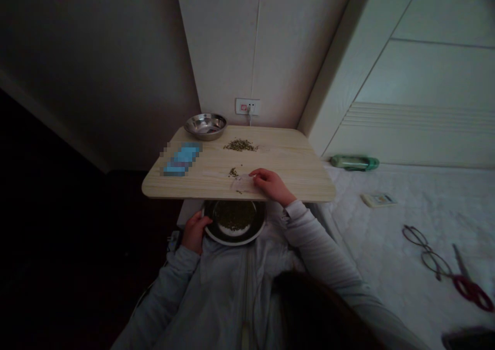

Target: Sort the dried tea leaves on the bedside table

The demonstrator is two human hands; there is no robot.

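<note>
My left hand (194,231) grips the left rim of a round bowl (258,231), thumb over the edge. The bowl sits at my lap, just under the table's front edge, with small green beans (234,216) in it. My right hand (271,184) rests over the front of the wooden table (181,187), fingers closed on a thin, translucent plastic piece (243,183). A few green beans (233,172) lie just behind that piece. Farther back on the table is a larger heap of green beans (240,145).
A steel bowl (205,127) stands at the table's back left, a blurred blue phone-like object (181,159) before it. On the white bed at right lie a green bottle (353,163), a small pale box (379,200), glasses (427,252) and red-handled scissors (472,290).
</note>
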